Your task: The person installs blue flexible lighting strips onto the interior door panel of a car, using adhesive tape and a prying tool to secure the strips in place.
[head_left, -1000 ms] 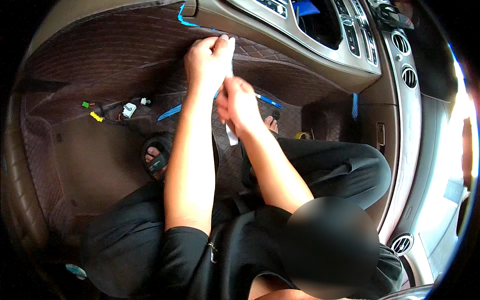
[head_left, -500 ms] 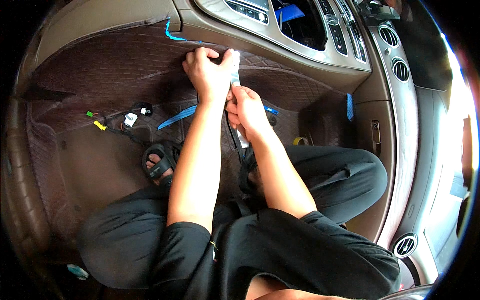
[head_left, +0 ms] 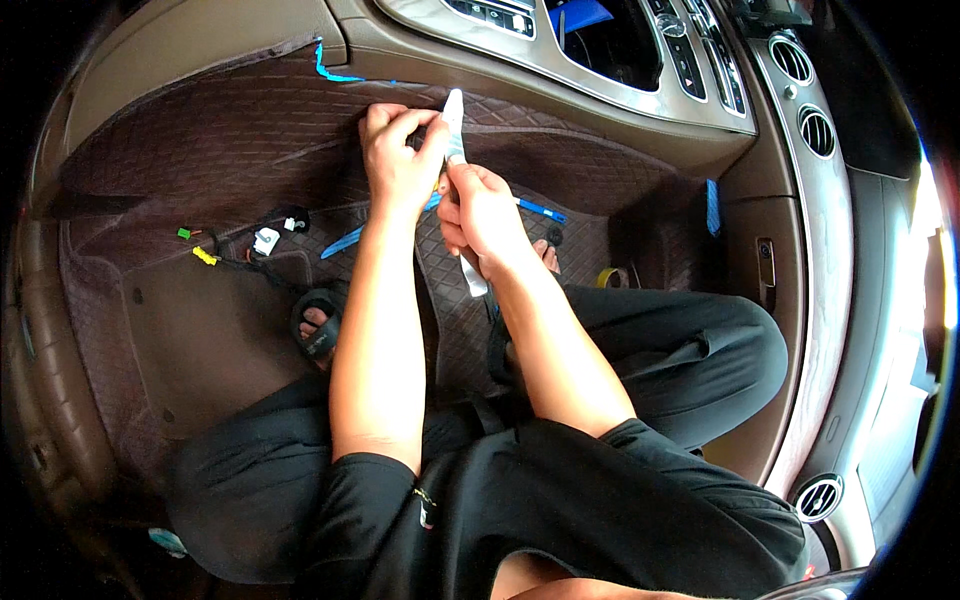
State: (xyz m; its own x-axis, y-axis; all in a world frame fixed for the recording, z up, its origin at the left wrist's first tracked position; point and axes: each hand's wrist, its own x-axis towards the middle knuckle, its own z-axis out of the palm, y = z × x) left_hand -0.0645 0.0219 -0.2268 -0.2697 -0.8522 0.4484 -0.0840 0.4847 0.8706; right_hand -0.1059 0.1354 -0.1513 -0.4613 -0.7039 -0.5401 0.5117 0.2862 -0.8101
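Observation:
My right hand point(head_left: 484, 213) is closed round a flat silver metal pry tool point(head_left: 455, 127). One end of the tool points up toward the console, and its lower end shows below my palm. My left hand point(head_left: 397, 160) is up against the brown quilted mat point(head_left: 270, 110) that lines the console's side. Its fingers are curled and the thumb lies close beside the blade. What those fingers pinch, if anything, is hidden. Blue tape point(head_left: 335, 72) runs along the mat's upper edge, left of my hands.
Loose wiring with a yellow connector point(head_left: 204, 256) and a white connector point(head_left: 266, 240) lies left on the floor. Blue strips point(head_left: 345, 240) lie near my feet. A yellow tape roll point(head_left: 609, 279) sits by my right knee. The console point(head_left: 600, 100) overhangs the mat ahead.
Both hands have moved slightly left and the tool has come along, with more of both its ends showing now. The whole view has shifted a little.

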